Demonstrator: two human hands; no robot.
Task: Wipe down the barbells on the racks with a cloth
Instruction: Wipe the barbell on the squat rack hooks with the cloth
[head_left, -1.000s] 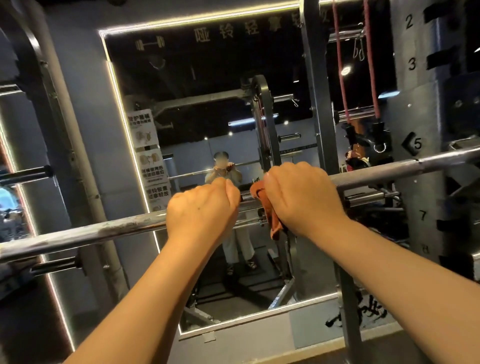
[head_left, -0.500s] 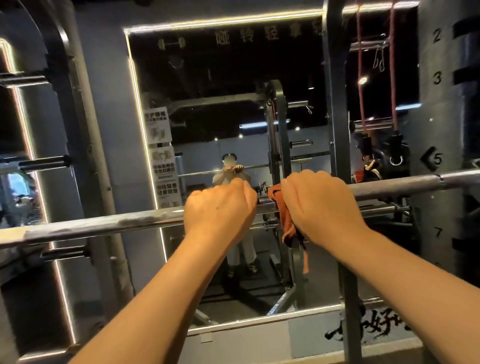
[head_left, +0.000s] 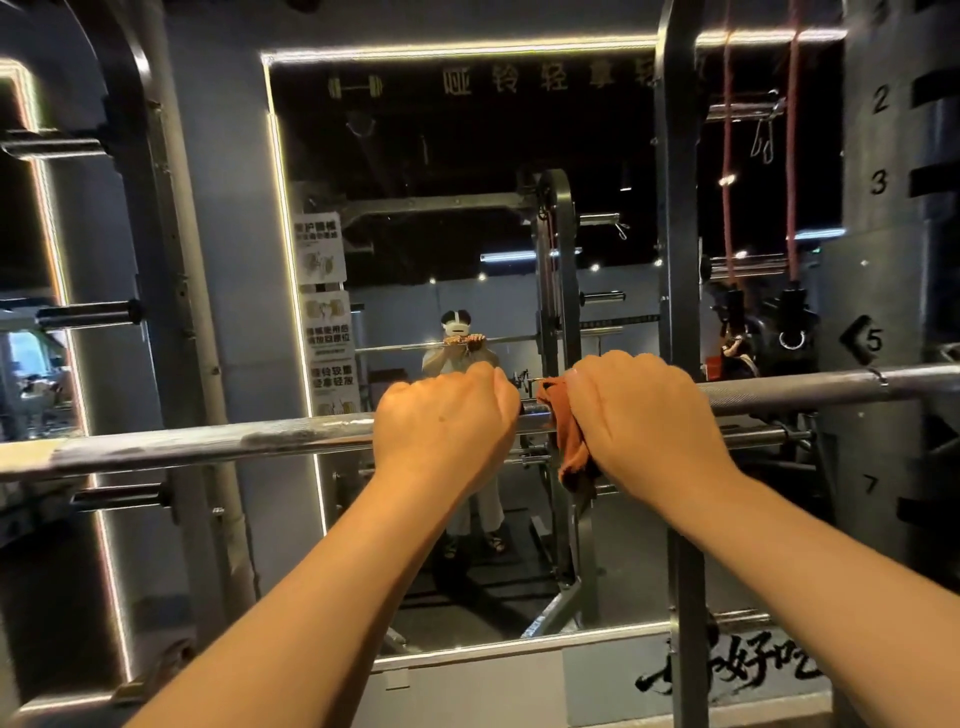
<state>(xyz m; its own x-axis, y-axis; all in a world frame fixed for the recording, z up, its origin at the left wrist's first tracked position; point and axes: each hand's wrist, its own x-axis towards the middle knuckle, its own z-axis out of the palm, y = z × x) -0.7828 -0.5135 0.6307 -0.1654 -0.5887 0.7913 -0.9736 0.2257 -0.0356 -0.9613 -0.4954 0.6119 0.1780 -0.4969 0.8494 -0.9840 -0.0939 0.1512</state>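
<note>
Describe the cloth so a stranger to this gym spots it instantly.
Find the large light-framed mirror, then the steel barbell crossing before it. The cloth hangs over that bar, gripped by the right hand: a crumpled rust-orange rag, the only fabric there.

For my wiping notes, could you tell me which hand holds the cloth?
The right hand, gripping the orange cloth against the barbell; the left hand grips bare metal.

barbell (head_left: 779, 393) on numbered rack (head_left: 880, 249)

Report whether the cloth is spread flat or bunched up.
Bunched: the cloth hangs crumpled over the barbell, gripped by the right hand.
</note>
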